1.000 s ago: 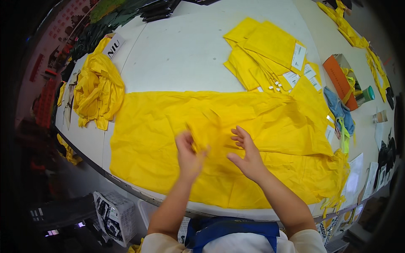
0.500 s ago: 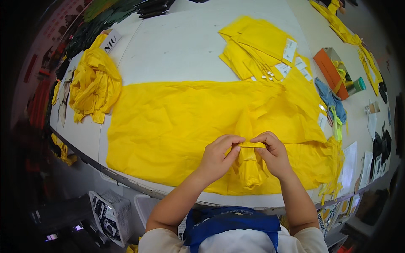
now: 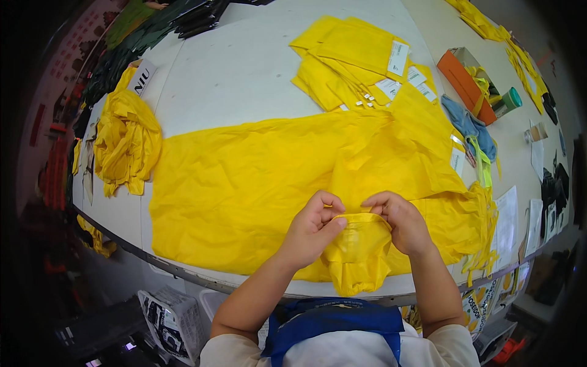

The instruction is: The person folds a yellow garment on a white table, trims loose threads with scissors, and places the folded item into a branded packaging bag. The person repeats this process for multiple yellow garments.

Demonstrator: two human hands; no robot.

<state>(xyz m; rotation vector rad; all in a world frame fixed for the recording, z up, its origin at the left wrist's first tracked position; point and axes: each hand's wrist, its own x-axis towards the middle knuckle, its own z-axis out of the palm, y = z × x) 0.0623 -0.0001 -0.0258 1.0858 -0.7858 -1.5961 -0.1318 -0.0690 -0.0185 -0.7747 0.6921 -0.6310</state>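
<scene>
1. A wide, thin, smooth yellow plastic-like garment (image 3: 238, 189) lies spread and wrinkled across a pale white tabletop (image 3: 238, 79); it serves as the landmark below.
2. A short yellow tube-shaped piece (image 3: 361, 248) of similar shiny material, with a narrow banded rim and a gathered lower end, is held over the garment's near edge, right of its middle. Whether the two are joined, I cannot tell.
3. The left hand (image 3: 313, 231) is above the garment, its thumb and bent index finger clamped on the left end of the tube's rim.
4. The right hand (image 3: 405, 225) is opposite, its curled fingers clamped on the rim's right end; its thumb is mostly hidden.
5. A crumpled yellow heap (image 3: 127, 137) sits just beside the garment's left end.
6. A stack of folded yellow pieces with white tags (image 3: 351, 46) lies at the garment's far edge, toward the right.
7. Beyond the garment's right end lie a blue-grey cloth (image 3: 468, 119) and, farther off, an open orange box (image 3: 460, 85).
</scene>
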